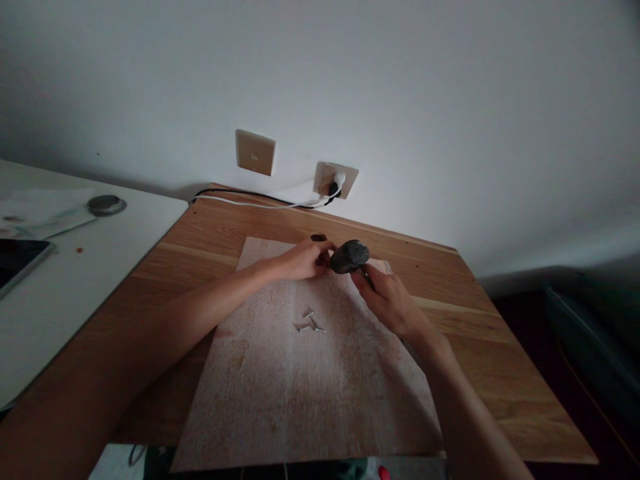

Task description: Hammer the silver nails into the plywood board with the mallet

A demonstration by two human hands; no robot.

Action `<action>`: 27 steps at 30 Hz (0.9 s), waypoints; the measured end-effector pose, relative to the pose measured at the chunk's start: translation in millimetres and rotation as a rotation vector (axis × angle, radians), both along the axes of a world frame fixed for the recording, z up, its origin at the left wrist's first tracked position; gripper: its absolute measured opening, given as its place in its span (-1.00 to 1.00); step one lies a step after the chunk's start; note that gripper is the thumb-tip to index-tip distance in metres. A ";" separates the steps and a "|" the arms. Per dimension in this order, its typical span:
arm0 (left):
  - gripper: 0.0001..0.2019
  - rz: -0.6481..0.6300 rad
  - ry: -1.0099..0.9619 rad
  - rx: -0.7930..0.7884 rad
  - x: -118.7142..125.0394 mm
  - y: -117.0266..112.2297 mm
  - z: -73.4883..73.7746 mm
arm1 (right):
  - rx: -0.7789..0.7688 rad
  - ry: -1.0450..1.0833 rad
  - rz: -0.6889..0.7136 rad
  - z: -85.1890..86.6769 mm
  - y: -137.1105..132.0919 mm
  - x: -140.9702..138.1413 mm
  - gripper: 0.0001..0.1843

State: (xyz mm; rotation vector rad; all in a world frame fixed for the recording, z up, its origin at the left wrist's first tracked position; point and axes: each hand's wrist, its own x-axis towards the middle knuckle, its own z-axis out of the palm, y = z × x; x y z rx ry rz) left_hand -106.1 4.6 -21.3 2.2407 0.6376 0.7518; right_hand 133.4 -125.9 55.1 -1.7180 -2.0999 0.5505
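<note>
My right hand [387,299] is closed round the handle of a hammer whose dark metal head [349,256] hovers over the far end of a pale wooden board [280,387]. My left hand [303,260] rests on the board just left of the hammer head, fingers pinched together on something small I cannot make out. A small dark object [319,238] lies just behind those fingers. Several loose nails [310,322] lie on the board between my two forearms.
The board lies on a wooden table [500,347] against a white wall with a switch plate [255,152] and a socket [335,179] with plugged cables. A white desk [100,247] on the left carries a tablet [20,259], papers and a round lid [106,204].
</note>
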 end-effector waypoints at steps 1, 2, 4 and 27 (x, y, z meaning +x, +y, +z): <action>-0.73 0.002 0.000 0.003 0.1 0.2 -0.3 | 0.000 0.003 -0.003 -0.2 -0.9 -1.0 -0.61; -0.72 0.002 0.000 0.005 0.1 0.3 -0.5 | -0.002 0.006 -0.007 0.1 -2.2 -2.0 -0.62; -0.72 0.000 -0.002 0.009 -0.1 -0.2 -0.1 | -0.012 0.013 -0.012 2.0 -6.4 -3.3 -0.65; -0.64 -0.253 0.491 0.112 -20.6 -67.9 86.9 | -0.128 0.162 -0.036 -12.9 -66.3 0.6 -0.66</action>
